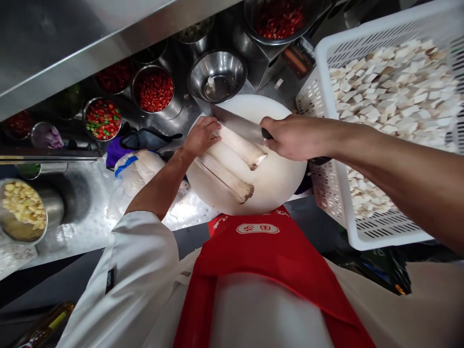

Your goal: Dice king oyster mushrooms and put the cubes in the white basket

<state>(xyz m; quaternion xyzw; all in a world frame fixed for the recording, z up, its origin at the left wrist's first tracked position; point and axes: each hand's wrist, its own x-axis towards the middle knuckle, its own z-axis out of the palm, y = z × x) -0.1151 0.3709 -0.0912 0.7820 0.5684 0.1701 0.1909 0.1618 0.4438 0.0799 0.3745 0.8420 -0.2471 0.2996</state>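
Two long pale mushroom stems lie side by side on a round white cutting board (pixel 279 193). The upper stem (pixel 241 147) runs beneath a broad cleaver blade (pixel 239 123); the lower stem (pixel 226 179) has a brown end toward my body. My right hand (pixel 290 137) is closed round the cleaver's dark handle. At the board's left edge my left hand (pixel 203 135) presses on the far ends of the stems, its fingers bent and close together beside the blade. The hand partly hides those ends.
A white basket (pixel 326 63) of cut white pieces stands right. Beyond the board are a metal bowl (pixel 217 77) and containers of chopped red peppers (pixel 155 89). A plastic bag (pixel 136 176) lies left, a pot of garlic (pixel 23 208) farther left. A steel shelf overhangs the upper left.
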